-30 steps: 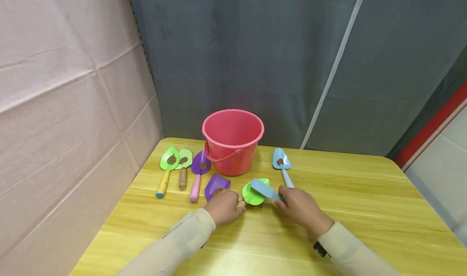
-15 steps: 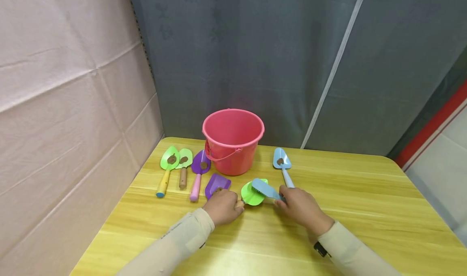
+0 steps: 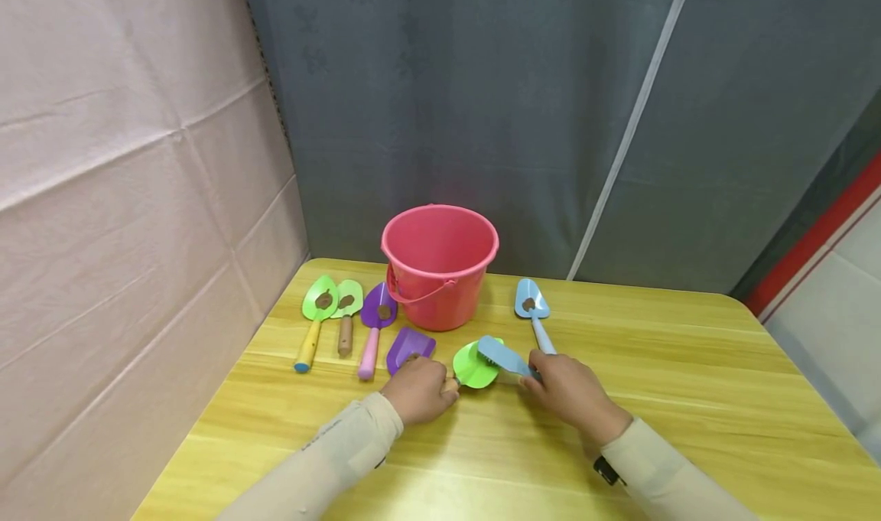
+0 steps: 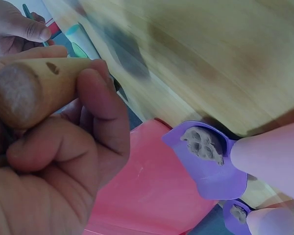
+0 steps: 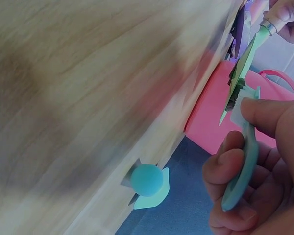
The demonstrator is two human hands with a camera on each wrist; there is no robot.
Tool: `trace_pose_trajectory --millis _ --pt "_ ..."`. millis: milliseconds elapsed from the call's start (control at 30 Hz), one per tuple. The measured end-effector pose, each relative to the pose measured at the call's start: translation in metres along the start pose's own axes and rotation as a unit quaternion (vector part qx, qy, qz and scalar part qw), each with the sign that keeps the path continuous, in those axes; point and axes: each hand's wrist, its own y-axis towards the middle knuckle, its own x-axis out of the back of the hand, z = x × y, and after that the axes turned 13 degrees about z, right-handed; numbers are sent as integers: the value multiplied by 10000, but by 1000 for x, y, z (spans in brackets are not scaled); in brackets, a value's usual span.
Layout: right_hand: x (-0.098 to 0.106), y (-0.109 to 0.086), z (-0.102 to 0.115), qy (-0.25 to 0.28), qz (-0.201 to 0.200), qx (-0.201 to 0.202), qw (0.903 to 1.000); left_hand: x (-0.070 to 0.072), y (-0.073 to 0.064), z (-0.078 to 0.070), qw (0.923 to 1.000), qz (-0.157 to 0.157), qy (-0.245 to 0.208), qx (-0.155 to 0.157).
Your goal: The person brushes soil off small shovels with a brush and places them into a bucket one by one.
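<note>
My left hand (image 3: 416,391) grips a small green toy shovel (image 3: 471,368) by its wooden handle (image 4: 54,85), which shows end-on in the left wrist view. In my right hand (image 3: 570,389) is a light blue brush (image 3: 505,356), its bristles facing the shovel's green blade. From the right wrist view, the bristles (image 5: 233,99) meet the blade (image 5: 247,58), with a dark patch where they touch. Just beyond my left hand lies a purple shovel (image 3: 409,345) with a brown lump in its scoop; its handle is mostly hidden by that hand in the head view.
A pink bucket (image 3: 440,291) stands behind the hands. Left of it lie a green shovel with yellow handle (image 3: 313,330), a pale green one (image 3: 347,307) and a purple one (image 3: 377,314), each with brown lumps. A blue shovel (image 3: 533,303) lies right on the wooden table (image 3: 688,383).
The green shovel and my left hand have shifted slightly left. The brush head has moved slightly right along the blade. Everything else stays in place.
</note>
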Motion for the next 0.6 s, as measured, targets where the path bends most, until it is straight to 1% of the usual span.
trace_pose_trajectory --millis 233,400,600 --pt "2 -1 0 62 31 -62 10000 1 0 -1 10000 6 -67 17" --pt "3 -1 0 52 1 -66 10000 0 0 0 10000 -6 -22 64" --pt "3 -2 -2 143 -35 -99 9998 -1 0 2 9998 74 -128 94"
